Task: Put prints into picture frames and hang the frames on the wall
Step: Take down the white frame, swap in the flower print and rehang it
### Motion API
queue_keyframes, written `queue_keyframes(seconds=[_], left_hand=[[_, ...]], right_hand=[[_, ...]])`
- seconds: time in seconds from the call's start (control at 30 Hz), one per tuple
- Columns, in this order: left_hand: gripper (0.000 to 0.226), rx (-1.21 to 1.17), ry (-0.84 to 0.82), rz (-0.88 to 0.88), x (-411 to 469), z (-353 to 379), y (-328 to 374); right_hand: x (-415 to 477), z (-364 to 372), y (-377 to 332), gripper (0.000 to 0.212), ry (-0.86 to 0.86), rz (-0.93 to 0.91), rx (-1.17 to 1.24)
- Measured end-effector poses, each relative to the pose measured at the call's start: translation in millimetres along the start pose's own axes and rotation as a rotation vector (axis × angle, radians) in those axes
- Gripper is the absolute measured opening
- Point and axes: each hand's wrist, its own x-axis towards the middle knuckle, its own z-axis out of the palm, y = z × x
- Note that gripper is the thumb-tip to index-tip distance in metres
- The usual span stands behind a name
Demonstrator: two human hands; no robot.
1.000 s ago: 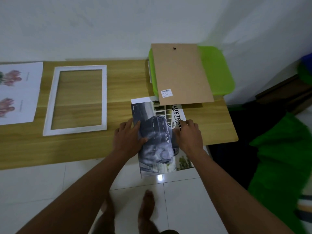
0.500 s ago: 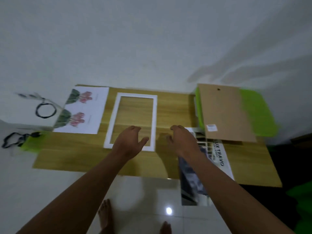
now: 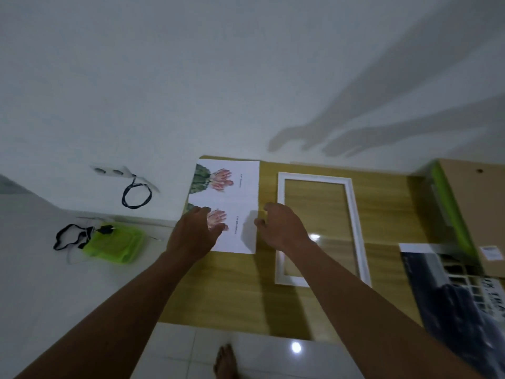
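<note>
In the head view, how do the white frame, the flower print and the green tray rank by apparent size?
Largest: white frame, narrowly.
Then flower print, partly under the left hand.
Smallest: green tray, clearly.

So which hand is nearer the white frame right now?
Right. The right hand is over the left rail of the white frame; the left hand is further left, over the flower print, apart from the frame.

A plain white wall (image 3: 191,77) rises behind a light-brown wooden table (image 3: 235,296), which stands on glossy white floor tiles (image 3: 177,351) reflecting a bright spot.
</note>
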Motion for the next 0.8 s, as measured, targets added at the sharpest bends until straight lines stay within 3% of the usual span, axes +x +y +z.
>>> queue_keyframes(seconds=[0.17,0.27,0.37,0.53,0.6,0.7,0.8], left_hand=[[0.058,0.006,-0.018,-0.104,35,2,-41],[0.051,-0.033,-0.03,-0.217,43,5,-55],[0.056,-0.126,-0.02,-0.301,48,5,-59],[0.071,-0.219,0.0,-0.298,53,1,-66],[0.063,-0.269,0.011,-0.284,53,-2,-69],[0.03,-0.328,-0.031,-0.279,54,-6,-80],[0.01,-0.532,-0.082,-0.356,55,-16,-94]], right_hand=[[39,31,-20,0.046,-0.05,0.156,-0.038],[49,45,-27,0.058,-0.076,0.252,-0.072],[55,58,-31,0.063,-0.013,0.306,-0.068],[59,71,-36,0.06,0.089,0.349,0.031],[58,71,-38,0.058,0.101,0.35,0.064],[54,73,-44,0.056,0.117,0.337,0.098],[52,77,-51,0.055,0.145,0.325,0.232]])
